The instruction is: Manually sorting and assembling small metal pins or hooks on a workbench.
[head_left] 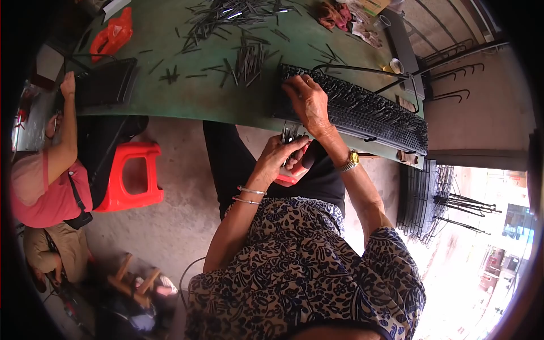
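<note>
My left hand (pixel 279 154) is closed around a small bunch of slim metal strips (pixel 290 133), their ends sticking up past the fingers near the table's front edge. At the left end of a long black rack (pixel 371 113), my right hand (pixel 309 103) has its fingers bent and drawn together. Whatever is between those fingertips is too small to make out. Rows of small holes run along the rack, and many thin dark pieces stand or lie in its far part. Loose dark strips (pixel 249 62) lie in a heap on the green table (pixel 170 93), left of the rack.
A larger strip pile (pixel 232 17) lies farther back, beside a red plastic bag (pixel 113 34) at left. Cloths (pixel 340 16) and small cups (pixel 395 66) sit at the back right. A co-worker (pixel 51 170) is at the left, near a red stool (pixel 133 175). Wire racks (pixel 425 201) stand at right.
</note>
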Demonstrator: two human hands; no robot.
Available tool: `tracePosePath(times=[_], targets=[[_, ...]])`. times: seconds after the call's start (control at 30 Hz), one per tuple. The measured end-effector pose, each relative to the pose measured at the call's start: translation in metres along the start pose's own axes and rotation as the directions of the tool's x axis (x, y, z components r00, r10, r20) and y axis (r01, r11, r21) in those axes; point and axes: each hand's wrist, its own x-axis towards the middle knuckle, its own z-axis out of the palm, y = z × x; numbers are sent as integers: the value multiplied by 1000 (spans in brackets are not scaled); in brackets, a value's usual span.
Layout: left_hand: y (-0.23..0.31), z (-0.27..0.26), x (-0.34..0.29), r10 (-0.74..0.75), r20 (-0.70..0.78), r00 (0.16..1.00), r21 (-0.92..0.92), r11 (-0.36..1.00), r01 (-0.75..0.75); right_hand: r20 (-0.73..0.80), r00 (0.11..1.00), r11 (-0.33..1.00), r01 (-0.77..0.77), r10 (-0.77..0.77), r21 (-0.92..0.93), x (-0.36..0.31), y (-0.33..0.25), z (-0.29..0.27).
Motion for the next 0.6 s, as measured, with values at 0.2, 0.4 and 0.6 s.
tracePosePath(times=[0.2,0.4,0.6], targets=[[1,4,1,-10,10,1000,-11,1000,10,-9,988,961,145,-151,-234,-5,-3,-1],[1,2,-1,48,5,999,-16,999,-48,462,881,971,-10,-104,237,-16,-4,-49],[-10,5,11,88,57,994,33,995,-90,559,827,826,-354,58,439,-28,-4,-57]])
